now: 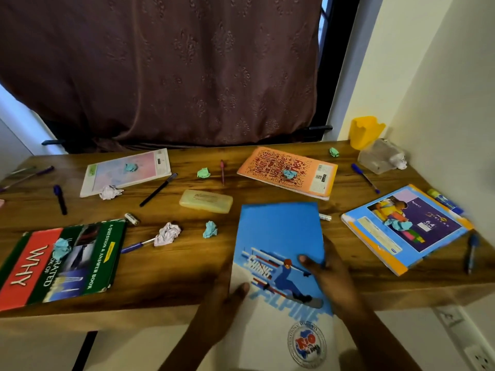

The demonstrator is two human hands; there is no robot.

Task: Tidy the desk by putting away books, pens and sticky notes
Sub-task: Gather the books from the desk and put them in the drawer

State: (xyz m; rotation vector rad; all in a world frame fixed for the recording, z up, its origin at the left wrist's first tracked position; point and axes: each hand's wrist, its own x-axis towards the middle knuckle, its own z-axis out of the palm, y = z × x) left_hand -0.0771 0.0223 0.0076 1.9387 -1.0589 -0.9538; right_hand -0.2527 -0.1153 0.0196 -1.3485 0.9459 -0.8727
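I hold a blue skiing notebook over the desk's front edge, my left hand on its left side and my right hand on its right side, thumbs on the cover. On the wooden desk lie a green and red "WHY" book, a pale pink notebook, an orange notebook and a blue and orange notebook. Several pens lie scattered, such as a black one and a blue one. Crumpled sticky notes sit on the desk and on the books.
A yellow pen holder and a clear plastic container stand at the back right corner. A yellowish pencil case lies mid-desk. A brown curtain hangs behind the desk; a wall closes the right side.
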